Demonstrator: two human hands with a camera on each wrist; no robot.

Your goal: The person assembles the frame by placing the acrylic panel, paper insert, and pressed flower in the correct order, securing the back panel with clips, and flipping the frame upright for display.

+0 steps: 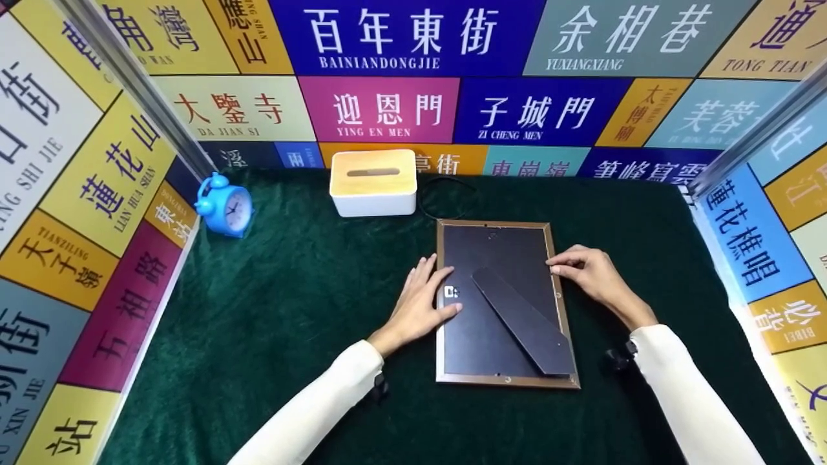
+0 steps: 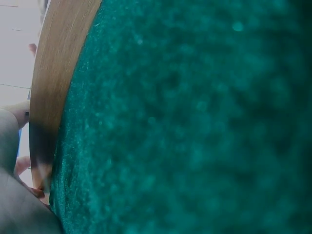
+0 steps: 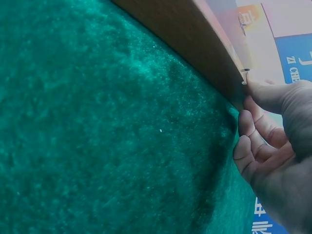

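A picture frame (image 1: 475,342) lies face down on the green cloth, its black backing and slanting easel leg (image 1: 522,323) uppermost. My left hand (image 1: 417,303) rests across its left edge, thumb and forefinger extended over the backing beside a small metal hanger (image 1: 451,292). In the left wrist view, part of that hand (image 2: 19,204) is against the wooden side (image 2: 58,78). At the right edge, my right hand (image 1: 597,278) pinches the rim between thumb and forefinger. The right wrist view shows the thumb at a small metal tab (image 3: 245,70), with the other fingers curled below.
A white tissue box (image 1: 373,187) with a wooden lid stands behind the frame, a thin black cable (image 1: 446,216) next to it. At the back left is a blue alarm clock (image 1: 226,205). Printed sign panels (image 1: 381,110) enclose the cloth-covered table (image 1: 291,290) at the back and sides.
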